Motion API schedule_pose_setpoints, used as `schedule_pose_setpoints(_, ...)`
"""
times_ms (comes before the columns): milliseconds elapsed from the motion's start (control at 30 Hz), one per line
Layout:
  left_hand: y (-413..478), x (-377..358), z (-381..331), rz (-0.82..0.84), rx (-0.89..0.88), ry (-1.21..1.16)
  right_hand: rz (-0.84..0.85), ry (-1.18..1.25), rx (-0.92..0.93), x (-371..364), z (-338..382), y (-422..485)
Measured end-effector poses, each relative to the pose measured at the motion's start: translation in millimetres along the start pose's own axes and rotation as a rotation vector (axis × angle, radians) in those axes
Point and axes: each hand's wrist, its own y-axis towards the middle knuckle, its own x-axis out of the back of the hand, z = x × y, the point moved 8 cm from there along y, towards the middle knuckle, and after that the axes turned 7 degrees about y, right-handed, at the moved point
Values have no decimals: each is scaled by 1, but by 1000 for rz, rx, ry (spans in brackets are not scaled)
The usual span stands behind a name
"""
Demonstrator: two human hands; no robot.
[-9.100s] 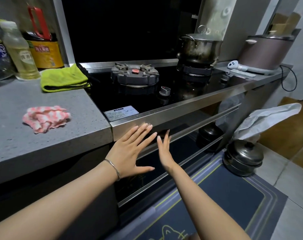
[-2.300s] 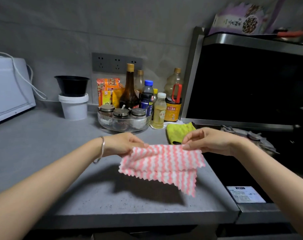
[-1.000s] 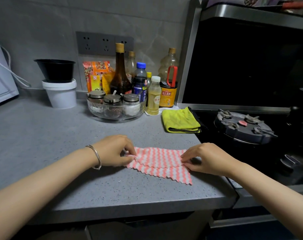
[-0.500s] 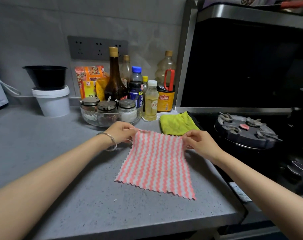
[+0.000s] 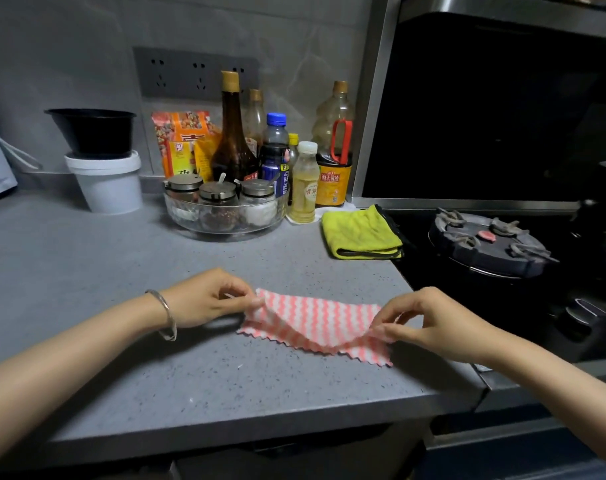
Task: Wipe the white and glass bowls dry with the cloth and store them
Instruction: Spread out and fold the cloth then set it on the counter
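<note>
A pink-and-white striped cloth (image 5: 315,320) lies folded over on the grey counter (image 5: 121,289) in front of me. My left hand (image 5: 208,297) pinches its upper left corner. My right hand (image 5: 429,322) pinches its right corner, lifted slightly off the counter. No white or glass bowl from the task shows in this view.
A folded yellow cloth (image 5: 362,233) lies by the black stove (image 5: 488,244). Behind stand a glass tray of spice jars (image 5: 225,211), several bottles (image 5: 232,133), and a white tub (image 5: 106,181) with a black bowl (image 5: 92,131) on it.
Half a second ago the cloth lay spread flat. Both hands have brought its far edge toward me, folding it in half.
</note>
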Motion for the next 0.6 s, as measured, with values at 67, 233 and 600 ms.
schedule_pose_setpoints(67, -3, -1, -2, 4, 44, 51, 55, -49, -22, -6, 1, -2)
schedule_pose_setpoints(233, 12, 15, -8, -184, 129, 402, -179, -254, -102, 15, -19, 23)
schedule_pose_setpoints(600, 23, 9, 8, -194, 323, -110, -61, 341, -338, 6, -33, 33)
